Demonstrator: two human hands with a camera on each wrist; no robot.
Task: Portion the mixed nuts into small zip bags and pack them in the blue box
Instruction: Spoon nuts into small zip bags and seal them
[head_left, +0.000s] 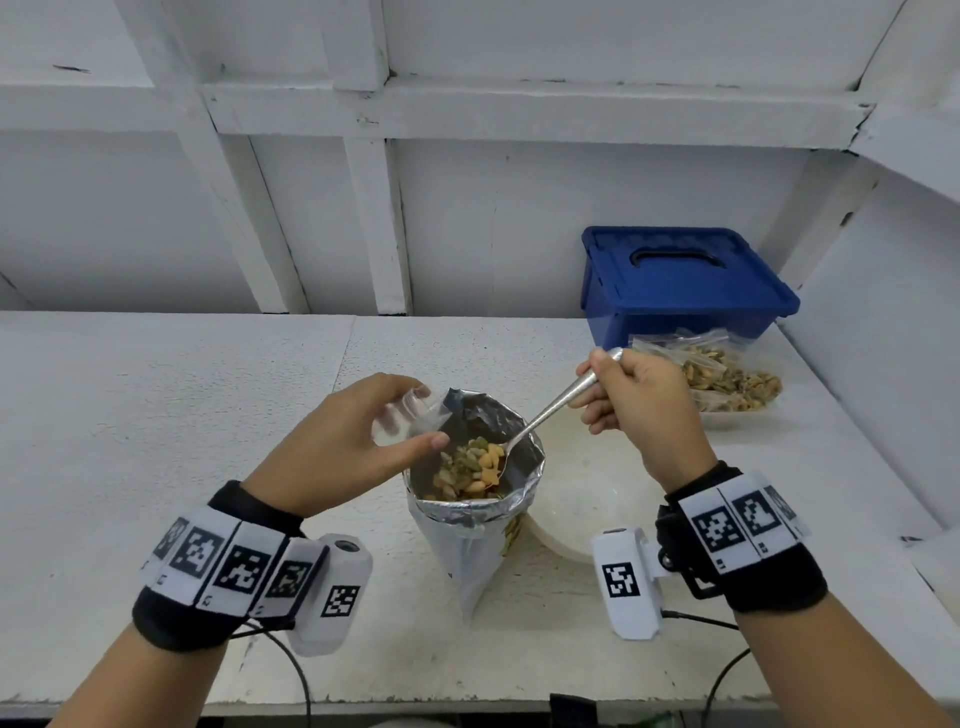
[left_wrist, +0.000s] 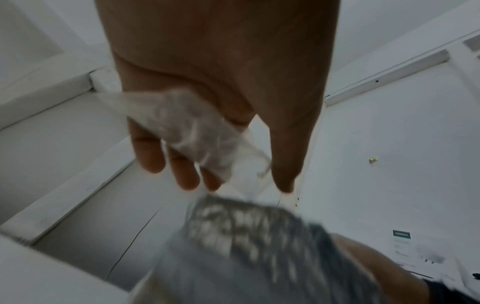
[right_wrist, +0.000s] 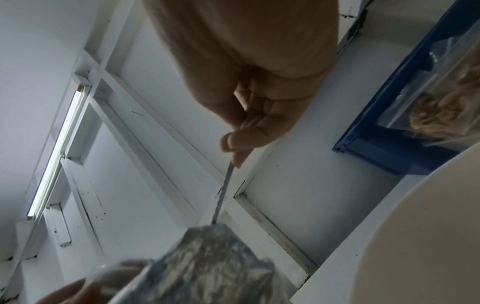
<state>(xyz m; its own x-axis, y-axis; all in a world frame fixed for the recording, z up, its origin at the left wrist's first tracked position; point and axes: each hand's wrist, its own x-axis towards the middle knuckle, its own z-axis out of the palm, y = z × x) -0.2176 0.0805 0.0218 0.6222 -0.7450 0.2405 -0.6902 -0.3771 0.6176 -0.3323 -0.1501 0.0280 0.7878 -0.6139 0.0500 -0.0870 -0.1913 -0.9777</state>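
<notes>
left hand (head_left: 332, 441) fingers pinch small clear zip bag (head_left: 410, 415), seemingly empty | right hand (head_left: 639, 400) fingers clamp spoon (head_left: 540, 415), bowl in mixed nuts (head_left: 470, 467) inside foil pouch (head_left: 472, 525), counter (head_left: 156, 415) centre | blue box (head_left: 680, 286) lidded, 2 o'clock

White table (head_left: 182, 415): foil pouch (head_left: 470, 540), blue box (head_left: 680, 286), white lid (head_left: 576, 499).
</notes>
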